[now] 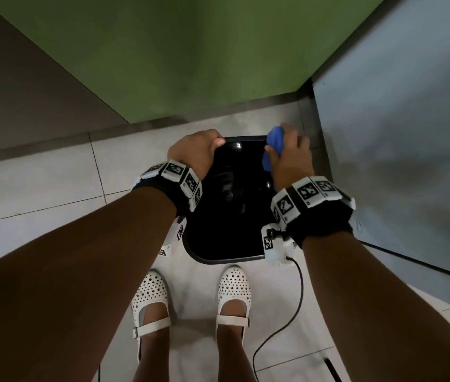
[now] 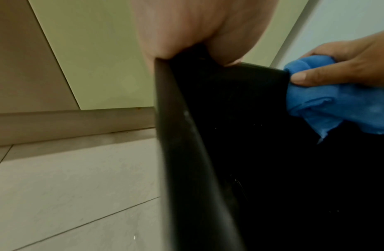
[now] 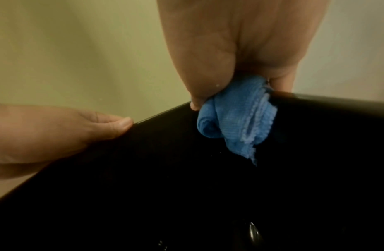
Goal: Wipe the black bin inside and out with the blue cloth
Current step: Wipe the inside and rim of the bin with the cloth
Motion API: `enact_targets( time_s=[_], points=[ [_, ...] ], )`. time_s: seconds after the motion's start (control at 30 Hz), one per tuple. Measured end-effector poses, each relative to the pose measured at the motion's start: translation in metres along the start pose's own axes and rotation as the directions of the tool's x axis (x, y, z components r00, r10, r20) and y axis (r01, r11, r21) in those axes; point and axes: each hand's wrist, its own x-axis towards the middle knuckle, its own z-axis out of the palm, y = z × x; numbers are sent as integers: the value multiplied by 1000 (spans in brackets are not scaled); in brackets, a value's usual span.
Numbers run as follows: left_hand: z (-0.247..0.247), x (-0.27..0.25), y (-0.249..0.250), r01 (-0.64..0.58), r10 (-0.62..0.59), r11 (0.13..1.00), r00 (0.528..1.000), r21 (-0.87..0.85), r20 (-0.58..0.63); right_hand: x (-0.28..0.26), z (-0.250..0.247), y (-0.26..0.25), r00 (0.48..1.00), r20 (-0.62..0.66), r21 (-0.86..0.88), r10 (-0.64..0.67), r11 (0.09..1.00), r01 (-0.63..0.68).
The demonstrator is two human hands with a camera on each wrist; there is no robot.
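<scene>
The right hand [image 1: 290,155] clamps the bunched blue cloth [image 1: 273,146] against the far right corner of the black bin [image 1: 218,244], thumb on the inner side and fingers over the rim, so that a fold of cloth hangs down inside the wall. The left hand [image 1: 195,153] grips the far left part of the same rim, fingers curled over the edge and thumb lying along the top. The bin stands open on the floor just in front of the person's feet, in white perforated shoes [image 1: 233,288], and its glossy inside catches small glints of light. Both wrists carry black bands [image 1: 320,216] set with white blocks printed with black-and-white square marker patterns; no words or brand names can be read anywhere. A black cable [image 1: 298,288] runs from the right wrist unit down across the floor. The floor [image 1: 39,188] is of pale large tiles with thin dark joints. Behind the bin rises a green wall [image 1: 177,56], with a brown panel [image 1: 20,86] and skirting to the left and a pale grey surface [image 1: 400,133] to the right.
</scene>
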Motion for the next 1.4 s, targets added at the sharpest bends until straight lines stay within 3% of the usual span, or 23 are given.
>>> enact_targets(
  time_s=[0.1,0.17,0.23,0.33,0.43,0.5,0.6,0.7,0.77,0.87,1.0,1.07,1.17,1.27,1.4],
  points=[
    [4,-2,0,-13,12,999,1000,-34,-16,-4,6,-13,985,-61,-60,164,984,-167],
    [5,-5,-3,-19,17,997,1000,-76,-21,-2,13,-26,979,-110,-166,174,968,-190],
    [5,-7,-8,-42,40,992,999,-119,-24,3,19,-34,990,-110,-220,92,969,-115],
    [5,-10,-12,-63,57,986,998,-156,-39,10,23,-41,997,25,-302,-76,950,80],
    [6,-12,-8,-50,37,978,997,-202,-66,11,26,-48,933,213,-372,-291,859,353],
    [7,-14,-6,-23,3,976,996,-217,-91,10,26,-52,912,253,-355,-323,846,398],
    [9,-18,-5,14,-42,973,992,-232,-116,8,22,-44,941,188,-342,-282,879,331],
    [12,-22,-6,43,-78,974,985,-220,-151,1,14,-23,999,6,-194,-45,980,45],
    [14,-26,-5,74,-110,972,982,-225,-152,-7,14,-18,994,-62,-101,87,991,-93],
    [19,-33,-2,132,-163,968,977,-213,-135,-3,13,-27,989,-44,-102,145,984,-148],
    [12,-42,-11,255,-271,953,959,-161,-84,23,11,-44,991,113,-129,-74,988,88],
    [5,-42,-16,227,-236,960,971,-164,-41,31,14,-57,956,212,-158,-202,958,238],
    [1,-31,-23,180,-182,933,983,-312,22,29,26,-81,871,345,-205,-350,877,434],
    [7,-25,-27,195,-194,873,980,-447,48,23,39,-90,841,334,-237,-425,826,511],
    [16,-27,-22,195,-281,770,958,-607,-50,21,43,-92,852,311,-255,-422,826,502]
  ],
)
